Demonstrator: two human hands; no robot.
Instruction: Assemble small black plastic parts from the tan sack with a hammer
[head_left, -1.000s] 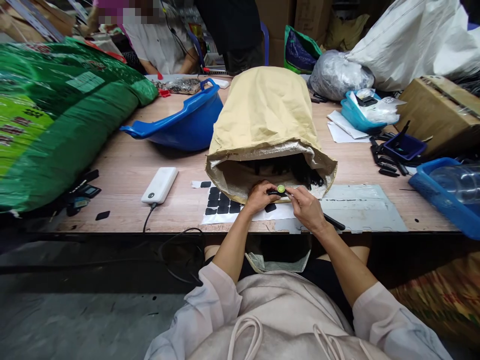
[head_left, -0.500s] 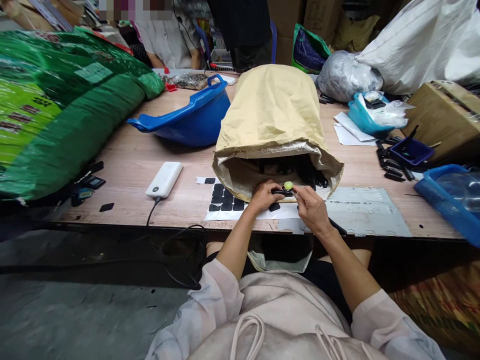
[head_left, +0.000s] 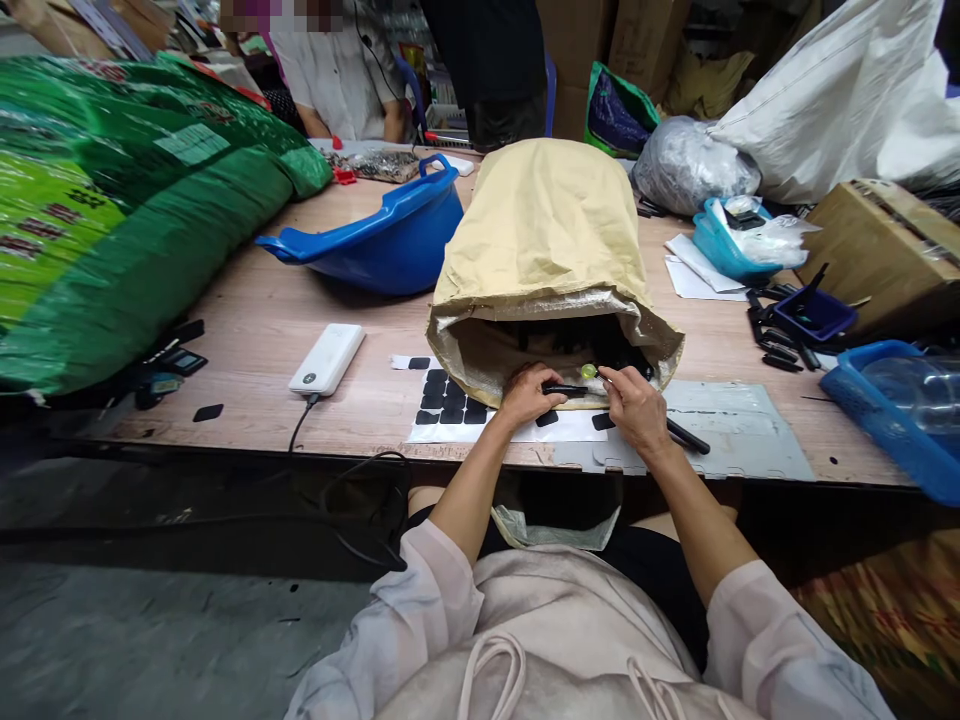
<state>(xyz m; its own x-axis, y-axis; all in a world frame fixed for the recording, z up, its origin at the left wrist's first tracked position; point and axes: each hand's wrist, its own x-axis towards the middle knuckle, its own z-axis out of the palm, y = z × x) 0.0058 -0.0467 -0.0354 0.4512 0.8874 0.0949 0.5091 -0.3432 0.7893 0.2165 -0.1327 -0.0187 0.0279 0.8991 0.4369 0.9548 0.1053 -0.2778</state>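
At the mouth of a pale yellow sack [head_left: 551,225], my left hand [head_left: 527,393] is closed around a slim black plastic piece [head_left: 568,389] that points right. My right hand [head_left: 634,403] pinches a small item with a round yellow-green disc [head_left: 589,371] at its end; its exact kind is unclear. The disc hangs just above the black piece's tip. Dark pieces lie in shadow inside the sack. A white sheet with rows of black rounded-square stickers [head_left: 452,392] lies left of my left hand. By my right wrist rests a black rod-like piece [head_left: 688,436].
A white power bank [head_left: 327,359] with a cable lies to the left. Behind it are a blue basin [head_left: 382,235] and large green bags [head_left: 150,200]. On the right stand a blue tray [head_left: 892,410], a small purple box [head_left: 816,314] and a cardboard box [head_left: 885,250]. A person sits across the table.
My right hand has shifted right with the yellow-green disc, away from my left hand. More of the black piece shows now. My left hand stays nearly in place.
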